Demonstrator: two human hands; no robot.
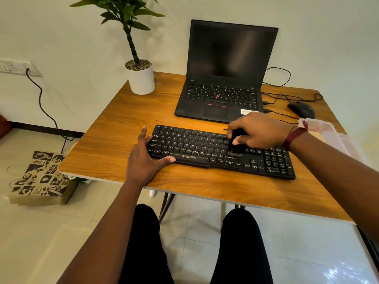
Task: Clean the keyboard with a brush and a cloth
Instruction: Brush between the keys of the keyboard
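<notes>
A black keyboard (194, 145) lies across the wooden table (114, 144) in front of me. My right hand (259, 130) grips a small black brush (233, 149) whose bristles touch the keys just right of the keyboard's middle. My left hand (143, 156) holds the keyboard's left end, fingers straight along the side and thumb resting on the front edge by the space bar. A pale pink cloth (328, 132) lies at the table's right edge, partly hidden by my right forearm.
An open black laptop (223, 78) stands behind the keyboard, with a black mouse (301, 109) and cables to its right. A potted plant in a white pot (141, 78) stands at the table's back left. A printed paper bag (41, 179) lies on the floor at left.
</notes>
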